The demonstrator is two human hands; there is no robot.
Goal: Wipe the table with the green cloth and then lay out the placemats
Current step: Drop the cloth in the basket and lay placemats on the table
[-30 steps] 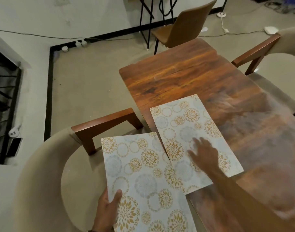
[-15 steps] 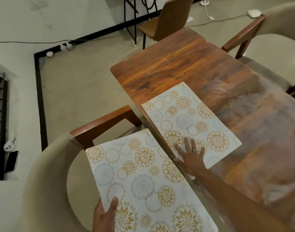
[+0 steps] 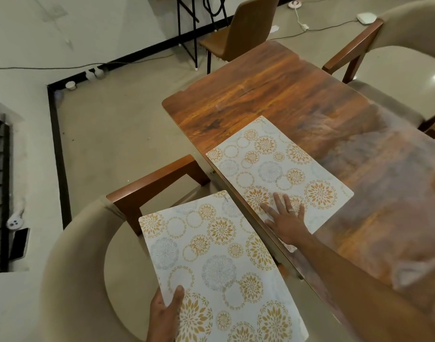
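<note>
A: Currently, first placemat (image 3: 275, 174) lies flat on the tabletop (image 3: 273, 95), long side running along the near edge, its near corner just over that edge. Right hand (image 3: 286, 219) rests on its near end, fingers (image 3: 278, 201) straight and spread, palm down, pinching nothing. A ring shows on one finger.

B: And the second?

A: Second placemat (image 3: 216, 262) is held off the tabletop, above the armchair (image 3: 71, 255) seat. Left hand (image 3: 163, 314) pinches its near-left corner, thumb on top, fingers curled underneath. It stays flat with only a corner held, so I judge it a stiff sheet, not cloth.

B: Advice for the step in hand?

A: Judgement only: keep the flat palm pressing down while nudging, so the mat slides rather than lifts, and square its long edge to the tabletop edge. The wood looks glossy, with pale reflections at right, so the mat may skate easily; press lightly and move in small amounts. Then set the second mat at the next seat, well apart from the first.

B: Materials?

A: Both mats: thin rectangles, pale ground, printed gold and grey floral rings. Tabletop: dark red-brown wood grain, rounded corners. Armchair: beige padded shell, wooden arms.

B: Green cloth?

A: Not in view.
</note>
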